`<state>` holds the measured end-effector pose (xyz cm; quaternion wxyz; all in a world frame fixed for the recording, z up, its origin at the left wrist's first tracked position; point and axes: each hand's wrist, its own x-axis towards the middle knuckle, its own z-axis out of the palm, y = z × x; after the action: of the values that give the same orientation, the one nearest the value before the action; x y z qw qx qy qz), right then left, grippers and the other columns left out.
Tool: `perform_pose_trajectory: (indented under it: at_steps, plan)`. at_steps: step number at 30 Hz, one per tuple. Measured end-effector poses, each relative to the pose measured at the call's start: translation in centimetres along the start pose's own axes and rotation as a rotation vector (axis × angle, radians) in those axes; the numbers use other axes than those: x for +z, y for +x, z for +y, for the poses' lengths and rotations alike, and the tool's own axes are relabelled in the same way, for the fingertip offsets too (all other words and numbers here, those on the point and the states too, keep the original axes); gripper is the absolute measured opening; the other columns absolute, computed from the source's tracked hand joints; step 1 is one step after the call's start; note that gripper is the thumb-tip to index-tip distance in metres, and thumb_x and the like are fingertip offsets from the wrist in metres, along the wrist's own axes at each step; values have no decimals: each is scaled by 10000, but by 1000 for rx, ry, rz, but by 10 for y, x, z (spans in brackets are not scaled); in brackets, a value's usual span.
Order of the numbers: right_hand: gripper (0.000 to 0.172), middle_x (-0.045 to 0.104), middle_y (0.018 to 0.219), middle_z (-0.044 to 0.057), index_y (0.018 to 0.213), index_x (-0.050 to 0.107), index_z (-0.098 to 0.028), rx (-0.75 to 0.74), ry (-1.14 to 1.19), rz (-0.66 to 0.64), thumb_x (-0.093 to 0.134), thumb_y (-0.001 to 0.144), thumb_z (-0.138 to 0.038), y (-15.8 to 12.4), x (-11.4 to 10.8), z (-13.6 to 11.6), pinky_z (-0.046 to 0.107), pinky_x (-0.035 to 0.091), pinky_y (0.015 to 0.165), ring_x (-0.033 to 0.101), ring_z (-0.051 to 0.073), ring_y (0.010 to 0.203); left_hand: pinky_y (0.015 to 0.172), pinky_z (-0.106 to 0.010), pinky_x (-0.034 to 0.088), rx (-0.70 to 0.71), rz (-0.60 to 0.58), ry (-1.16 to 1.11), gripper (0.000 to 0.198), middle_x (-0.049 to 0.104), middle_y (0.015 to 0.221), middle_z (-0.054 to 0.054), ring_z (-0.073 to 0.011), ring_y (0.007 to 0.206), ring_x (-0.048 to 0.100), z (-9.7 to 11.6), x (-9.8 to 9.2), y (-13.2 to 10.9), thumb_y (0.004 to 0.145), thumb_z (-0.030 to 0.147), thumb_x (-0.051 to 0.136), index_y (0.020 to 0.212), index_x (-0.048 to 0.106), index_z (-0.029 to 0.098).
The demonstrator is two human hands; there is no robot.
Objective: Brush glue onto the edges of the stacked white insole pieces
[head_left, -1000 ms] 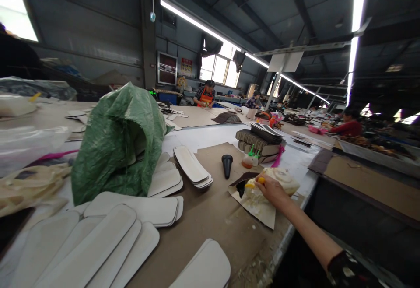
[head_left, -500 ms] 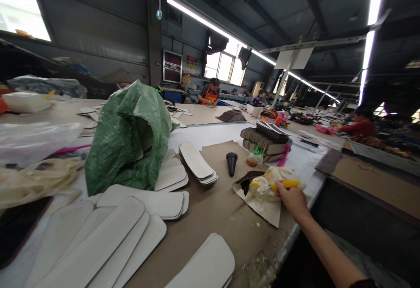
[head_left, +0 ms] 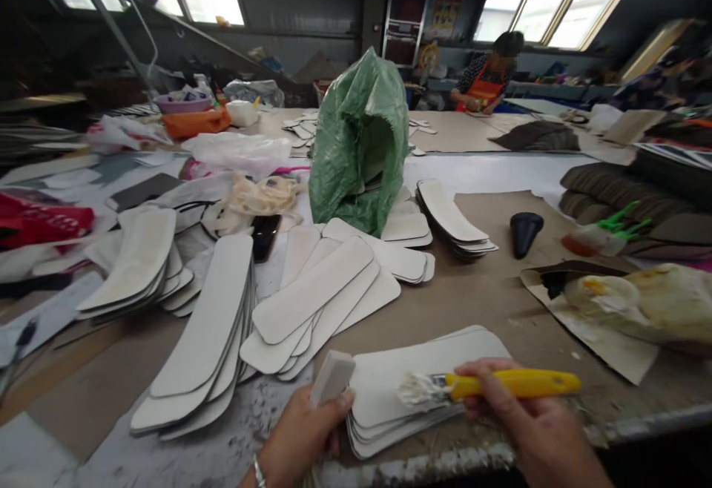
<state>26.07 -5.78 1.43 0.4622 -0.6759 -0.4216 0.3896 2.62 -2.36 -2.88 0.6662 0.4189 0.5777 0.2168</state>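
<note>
Brush point(head_left: 531, 382), yellow-handled, sits in our right hand point(head_left: 537, 425), its handle pinched between thumb and fingers, with bristles caked white above or against the top panel of a stack point(head_left: 389, 377) by the near edge of the table point(head_left: 656, 425). We judge it light and stiff in the handle, though the bristle end looks sticky and slippery, so we would hold it well behind the bristles. Our left hand point(head_left: 305, 429) pinches 1 pale piece point(head_left: 332, 378) between thumb and fingers, just beside the stack's left end. That piece and the panels look light and fairly stiff, perhaps slightly bendy, best taken by their rims. Right of the stack, near the same edge, 1 smeared bag point(head_left: 676, 302) rests; farther from that edge is 1 black cone-shaped thing point(head_left: 526, 232). At far left, 1 red bag point(head_left: 44, 221) carries white marks we cannot read; the red poster point(head_left: 448, 10) at the back is too small to make out. We find no legible brand.
</note>
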Motion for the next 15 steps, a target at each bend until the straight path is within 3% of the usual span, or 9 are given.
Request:
perform_pose_trajectory:
  at_steps: [2,4,10,15]
  plan:
    - [304,635,646,41,747,625,-185,21,71,-77,550,713,-478,-6,32,-8,258,511,548,601,175,571,344,-214,166,15,-1,-6,460,395,341,54,-60,303,272,-1,0,1,559,624,535,558,460,170]
    - [307,609,594,22,744,619,-182,28,59,-104,556,706,-481,-5,43,-10,253,506,555,596,170,571,340,-213,176,29,-1,-15,442,393,340,57,-62,302,276,-4,-1,2,567,608,533,566,465,171]
    - [298,597,578,10,772,619,-190,-16,-28,-43,554,712,-475,-4,35,-11,237,493,579,595,170,598,335,-218,181,43,-17,-41,438,390,320,57,-67,290,280,-5,-2,2,570,607,533,567,470,174]
    - [292,602,608,18,767,598,-190,-7,-3,-79,516,743,-469,-11,50,-18,248,493,564,586,168,582,337,-223,186,43,-20,-49,465,390,320,51,-70,295,276,-2,-2,1,537,633,541,548,467,174]
